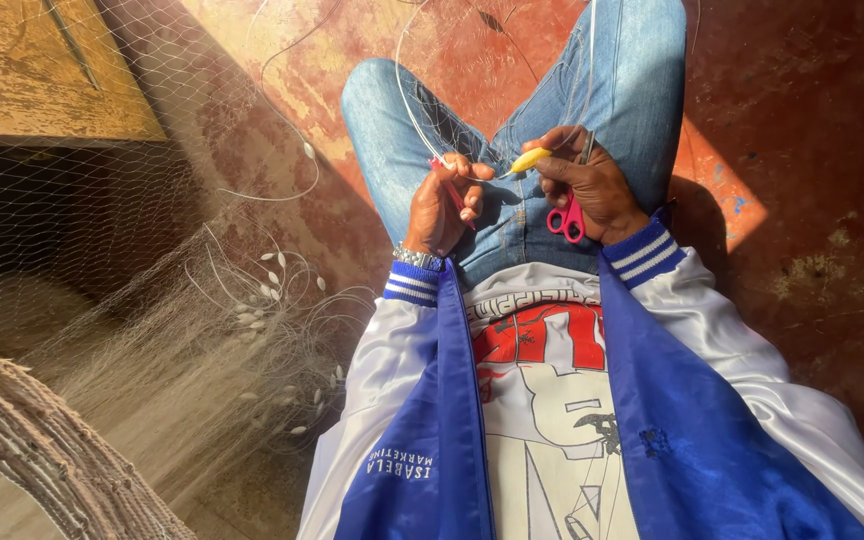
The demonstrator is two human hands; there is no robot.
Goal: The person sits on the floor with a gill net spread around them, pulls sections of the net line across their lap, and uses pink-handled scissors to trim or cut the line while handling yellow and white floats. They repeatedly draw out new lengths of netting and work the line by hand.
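I sit on the floor with my legs in blue jeans (552, 110) stretched out. My left hand (442, 205) is closed around a thin red stick-like tool (449, 185) and pinches strands of fine fishing net. My right hand (587, 180) holds a small yellow netting needle (530, 159) at the fingertips, with pink-handled scissors (566, 218) hanging from its fingers. The two hands nearly touch over my lap. Thin white line (412, 110) runs up from my hands.
A heap of fine pale fishing net (182, 350) with small white floats (267, 290) lies at my left. A worn wooden block (42, 70) stands at the top left. A thick woven rope (42, 450) crosses the bottom left. The floor (812, 130) is reddish concrete.
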